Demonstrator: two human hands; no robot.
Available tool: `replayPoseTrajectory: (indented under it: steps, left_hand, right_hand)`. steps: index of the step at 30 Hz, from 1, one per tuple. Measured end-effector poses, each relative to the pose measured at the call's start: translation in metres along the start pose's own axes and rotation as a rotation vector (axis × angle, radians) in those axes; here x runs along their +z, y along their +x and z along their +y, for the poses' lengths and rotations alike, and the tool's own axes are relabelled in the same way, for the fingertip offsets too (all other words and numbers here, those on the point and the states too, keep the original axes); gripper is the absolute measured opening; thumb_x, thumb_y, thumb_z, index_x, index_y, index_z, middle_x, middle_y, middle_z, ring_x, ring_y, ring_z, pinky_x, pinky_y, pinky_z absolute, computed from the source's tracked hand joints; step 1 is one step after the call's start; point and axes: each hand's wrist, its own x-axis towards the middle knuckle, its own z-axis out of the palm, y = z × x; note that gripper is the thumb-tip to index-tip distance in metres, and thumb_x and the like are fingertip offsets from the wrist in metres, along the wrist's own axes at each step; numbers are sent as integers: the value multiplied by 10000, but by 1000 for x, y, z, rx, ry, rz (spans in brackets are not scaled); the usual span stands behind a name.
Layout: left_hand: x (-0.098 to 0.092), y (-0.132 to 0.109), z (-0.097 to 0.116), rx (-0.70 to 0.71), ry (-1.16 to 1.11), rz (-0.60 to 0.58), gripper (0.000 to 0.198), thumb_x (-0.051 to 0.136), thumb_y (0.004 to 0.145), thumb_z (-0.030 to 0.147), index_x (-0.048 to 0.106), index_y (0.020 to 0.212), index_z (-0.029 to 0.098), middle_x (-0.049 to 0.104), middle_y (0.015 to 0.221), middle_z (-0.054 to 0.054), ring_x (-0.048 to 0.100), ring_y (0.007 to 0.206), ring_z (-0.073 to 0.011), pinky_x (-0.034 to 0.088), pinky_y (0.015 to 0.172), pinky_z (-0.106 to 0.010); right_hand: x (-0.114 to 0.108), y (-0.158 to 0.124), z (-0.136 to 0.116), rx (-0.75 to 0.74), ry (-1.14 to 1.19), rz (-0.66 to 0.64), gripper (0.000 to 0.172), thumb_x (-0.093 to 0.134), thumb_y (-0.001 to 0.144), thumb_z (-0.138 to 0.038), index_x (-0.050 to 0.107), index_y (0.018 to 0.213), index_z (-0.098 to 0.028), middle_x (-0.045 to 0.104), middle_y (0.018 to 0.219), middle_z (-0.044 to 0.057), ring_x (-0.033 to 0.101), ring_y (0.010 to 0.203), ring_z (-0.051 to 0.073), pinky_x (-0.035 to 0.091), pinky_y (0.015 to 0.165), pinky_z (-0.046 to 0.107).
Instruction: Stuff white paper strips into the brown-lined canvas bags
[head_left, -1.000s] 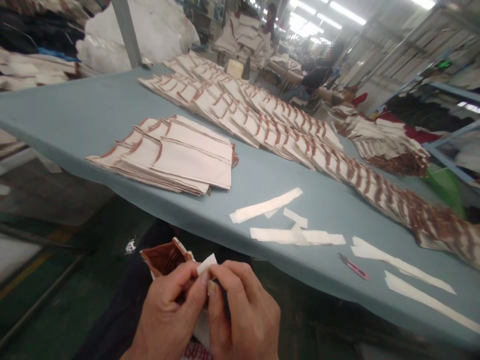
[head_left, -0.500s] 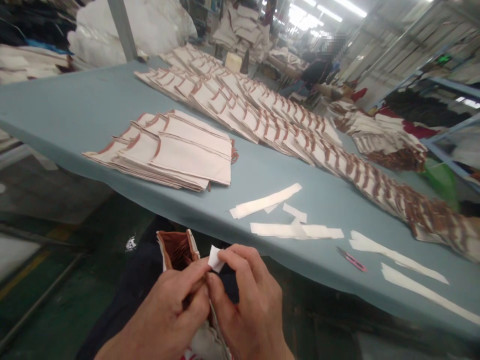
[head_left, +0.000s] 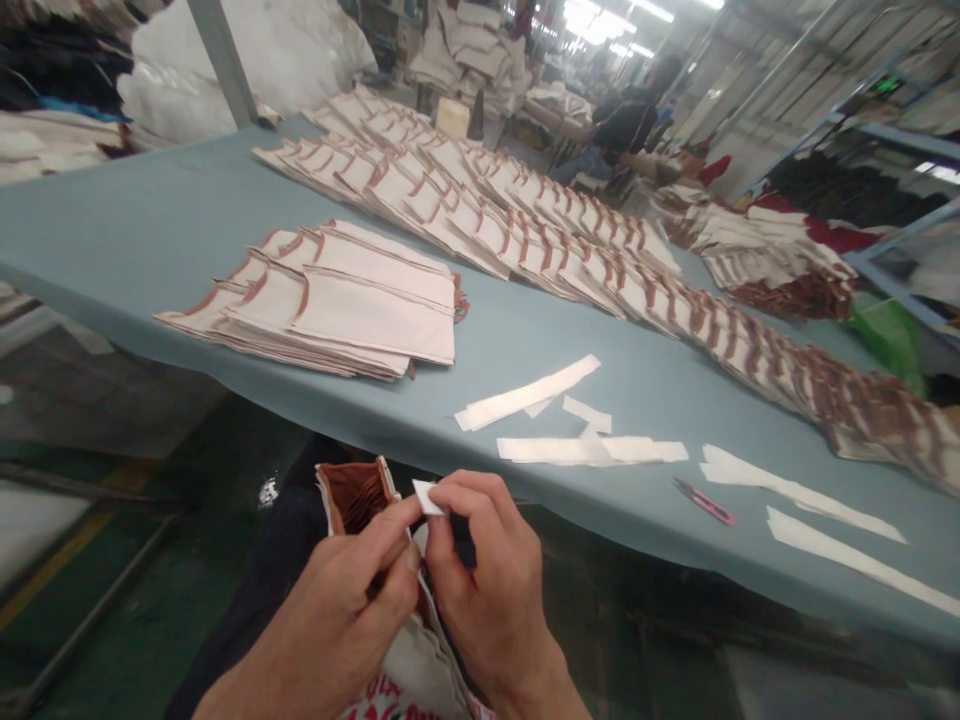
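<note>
A cream fabric piece with brown lining (head_left: 356, 490) and red lettering rests on my lap below the table's edge. Closed on its edge is my left hand (head_left: 337, 590), thumb and index finger pinched near the lining's opening. My right hand (head_left: 484, 560) pinches a small white tag (head_left: 426, 496) between thumb and fingers, beside the left fingertips. The fabric right under the fingers is partly hidden by both hands.
On the blue-green table (head_left: 150, 210) lie a stack of cream pieces (head_left: 367, 300), long overlapping rows of similar pieces (head_left: 525, 240), white strips (head_left: 592, 450) and pink thread snips (head_left: 705, 502). A person (head_left: 626, 125) sits in the background.
My right thumb has moved up off the fabric edge to the white tag, which now sits flatter and slightly higher. More red lettering shows. The camera view has shifted a little.
</note>
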Motion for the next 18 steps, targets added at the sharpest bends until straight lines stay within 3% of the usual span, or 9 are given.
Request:
replayPoseTrajectory:
  steps: [3, 6, 8, 11, 15, 18]
  left_hand:
    - [1, -4, 3, -94, -71, 117, 389, 528, 1094, 467, 751, 1308, 231, 765, 780, 16, 734, 715, -201, 550, 721, -260]
    - [3, -11, -2, -256, -150, 340, 380, 529, 1101, 559, 722, 1019, 243, 669, 740, 30, 632, 669, -186, 511, 658, -260]
    - [5, -18, -11, -334, -197, 388, 520, 506, 1094, 666, 580, 787, 253, 575, 695, 37, 547, 639, -181, 474, 615, -265]
    - [5, -30, -27, -402, -198, 392, 637, 475, 1065, 776, 452, 681, 267, 504, 662, 35, 501, 658, -194, 481, 656, -285]
    - [3, -48, -41, -492, -180, 384, 648, 460, 1073, 756, 457, 650, 265, 471, 610, 35, 427, 599, -191, 428, 590, -293]
    - [-2, -63, -45, -479, -153, 319, 586, 542, 1038, 701, 545, 669, 245, 545, 650, 22, 491, 625, -192, 430, 585, -269]
  right_hand:
    - [11, -1, 13, 339, 353, -21, 159, 617, 1074, -241, 691, 937, -208, 750, 863, 24, 710, 764, 155, 592, 723, 257]
    - [30, -17, 34, 658, 546, -51, 287, 638, 1066, -446, 688, 934, -195, 650, 751, -21, 577, 636, 135, 493, 603, 245]
    - [45, -37, 44, 731, 576, -60, 336, 657, 1037, -498, 676, 896, -193, 612, 717, -32, 543, 631, 134, 465, 602, 246]
    - [66, -76, 43, 821, 610, -102, 377, 688, 1001, -537, 662, 842, -196, 586, 677, -39, 516, 605, 134, 438, 585, 246]
    - [81, -114, 30, 919, 636, -172, 431, 682, 990, -589, 633, 795, -208, 503, 603, -67, 427, 525, 119, 370, 508, 235]
    - [84, -121, 29, 932, 634, -211, 437, 672, 991, -603, 641, 807, -208, 515, 605, -63, 437, 540, 123, 380, 520, 236]
